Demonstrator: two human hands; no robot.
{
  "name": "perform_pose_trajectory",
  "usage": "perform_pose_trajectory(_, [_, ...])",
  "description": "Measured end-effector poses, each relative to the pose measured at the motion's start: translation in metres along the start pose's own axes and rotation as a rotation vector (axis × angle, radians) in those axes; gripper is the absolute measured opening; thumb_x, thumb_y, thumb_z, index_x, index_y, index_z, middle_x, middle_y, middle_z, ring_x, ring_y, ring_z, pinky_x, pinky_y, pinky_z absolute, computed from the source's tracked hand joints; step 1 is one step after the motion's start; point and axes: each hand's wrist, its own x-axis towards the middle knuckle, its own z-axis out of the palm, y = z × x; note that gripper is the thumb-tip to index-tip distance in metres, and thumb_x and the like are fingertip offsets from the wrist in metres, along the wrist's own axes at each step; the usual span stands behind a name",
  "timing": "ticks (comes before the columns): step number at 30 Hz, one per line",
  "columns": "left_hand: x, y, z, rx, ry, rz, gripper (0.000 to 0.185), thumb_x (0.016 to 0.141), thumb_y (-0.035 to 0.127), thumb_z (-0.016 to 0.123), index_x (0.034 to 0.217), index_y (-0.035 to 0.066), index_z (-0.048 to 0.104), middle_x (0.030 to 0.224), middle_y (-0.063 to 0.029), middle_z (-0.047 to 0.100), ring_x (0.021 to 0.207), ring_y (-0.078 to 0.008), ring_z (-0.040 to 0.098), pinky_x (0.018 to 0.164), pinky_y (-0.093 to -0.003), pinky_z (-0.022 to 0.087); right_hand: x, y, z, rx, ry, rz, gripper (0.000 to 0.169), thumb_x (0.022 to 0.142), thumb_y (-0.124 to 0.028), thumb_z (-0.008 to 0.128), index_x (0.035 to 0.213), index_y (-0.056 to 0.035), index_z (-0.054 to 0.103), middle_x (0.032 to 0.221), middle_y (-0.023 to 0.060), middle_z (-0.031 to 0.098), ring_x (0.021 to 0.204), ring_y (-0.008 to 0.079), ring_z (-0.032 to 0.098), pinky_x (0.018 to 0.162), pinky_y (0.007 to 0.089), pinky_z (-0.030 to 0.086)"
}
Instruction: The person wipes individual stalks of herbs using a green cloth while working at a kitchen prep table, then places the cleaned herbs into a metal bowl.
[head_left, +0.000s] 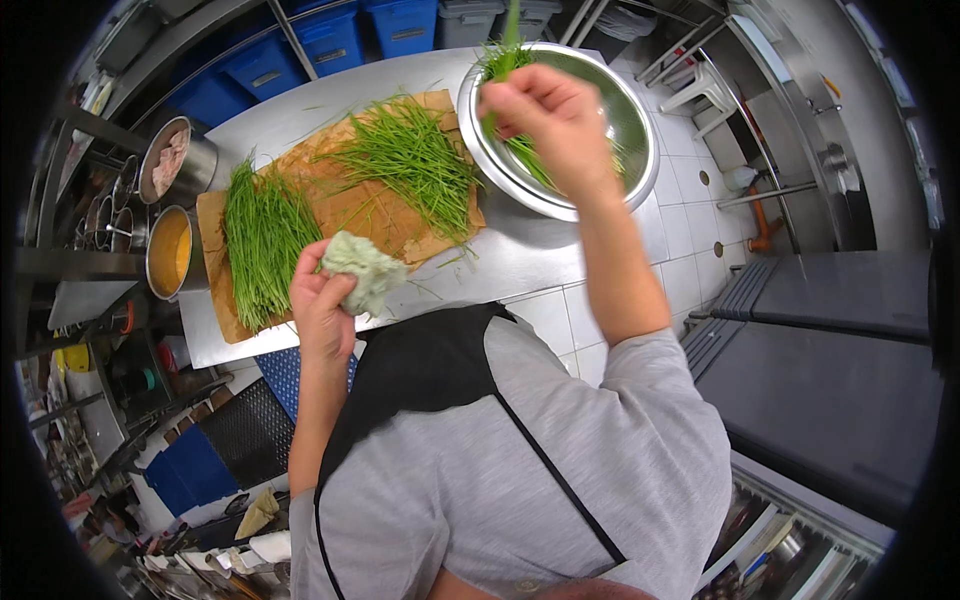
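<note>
My left hand (319, 296) grips a crumpled pale green cloth (364, 271) above the table's near edge. Blurred by motion, my right hand (559, 124) pinches a few green stalks (512, 34) over a perforated steel colander (626, 94). The colander rests in a wide steel bowl (504, 196), and some green stalks lie inside it, partly hidden by my hand and forearm. To the left, a dense pile of chives (259, 247) and a looser, spread-out pile (409, 161) cover much of a stained brown paper sheet (330, 201).
The paper and bowl stand on a steel table (517, 262). At its left end are a pot with pale meat (171, 161) and a pot of yellow-orange liquid (176, 247). Blue bins (326, 41) line the far side. A dark grey cabinet (817, 390) stands to my right.
</note>
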Motion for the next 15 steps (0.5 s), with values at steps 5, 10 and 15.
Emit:
perform_pose_trajectory(5, [-0.007, 0.008, -0.030, -0.074, 0.104, 0.025, 0.042, 0.081, -0.006, 0.059, 0.122, -0.003, 0.049, 0.113, -0.0145, 0.063, 0.103, -0.0240, 0.064, 0.095, -0.0378, 0.053, 0.021, -0.006, -0.110, -0.855, -0.052, 0.099, 0.016, 0.082, -0.016, 0.073, 0.091, -0.0017, 0.073, 0.076, 0.0068, 0.071, 0.070, 0.0136, 0.066, 0.067, 0.0280, 0.051])
perform_pose_trajectory(10, [-0.001, 0.007, -0.045, -0.148, 0.066, 0.040, 0.041, 0.088, 0.004, 0.056, 0.128, -0.001, 0.048, 0.125, -0.0142, 0.058, 0.116, -0.0264, 0.058, 0.101, -0.0424, 0.048, 0.028, 0.066, -0.158, -1.250, -0.204, 0.244, 0.019, 0.080, -0.022, 0.071, 0.093, -0.0088, 0.075, 0.085, 0.0120, 0.072, 0.078, 0.0278, 0.069, 0.073, 0.0347, 0.053])
perform_pose_trajectory(15, [-0.021, 0.019, -0.070, -0.424, 0.140, 0.081, 0.053, 0.091, 0.019, 0.054, 0.140, 0.001, 0.044, 0.138, -0.0134, 0.052, 0.128, -0.0318, 0.049, 0.112, -0.0526, 0.034, 0.029, 0.021, -0.155, -1.167, 0.163, 0.001, 0.019, 0.084, -0.020, 0.067, 0.098, -0.0094, 0.075, 0.088, 0.0131, 0.072, 0.077, 0.0273, 0.070, 0.073, 0.0331, 0.053])
